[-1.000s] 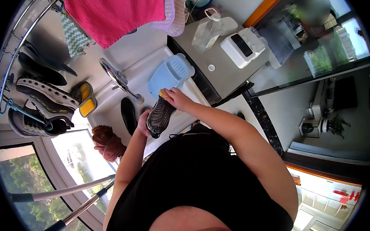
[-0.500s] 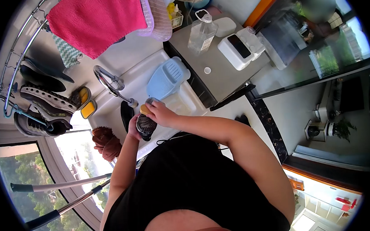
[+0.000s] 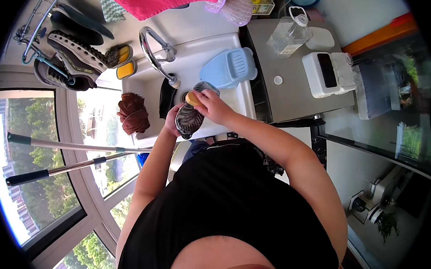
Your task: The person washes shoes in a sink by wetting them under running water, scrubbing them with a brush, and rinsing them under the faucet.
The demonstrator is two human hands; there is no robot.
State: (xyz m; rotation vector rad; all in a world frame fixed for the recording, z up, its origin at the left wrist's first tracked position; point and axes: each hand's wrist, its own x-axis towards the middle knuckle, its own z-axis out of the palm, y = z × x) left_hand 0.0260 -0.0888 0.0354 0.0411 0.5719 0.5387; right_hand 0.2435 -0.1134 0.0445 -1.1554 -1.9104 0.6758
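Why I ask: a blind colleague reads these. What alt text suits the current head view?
A person's left hand grips a striped shoe at a white sink; the right hand holds a small yellow block against it. A blue washboard lies beyond.

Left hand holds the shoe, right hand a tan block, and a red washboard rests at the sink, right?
The head view shows a light blue washboard at the sink, not red. The left hand does hold the shoe, the right hand the tan block.

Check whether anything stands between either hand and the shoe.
Yes: a tan block, held in the right hand, sits between that hand and the shoe. Nothing visible stands between the left hand and the shoe, which it grips from the side.
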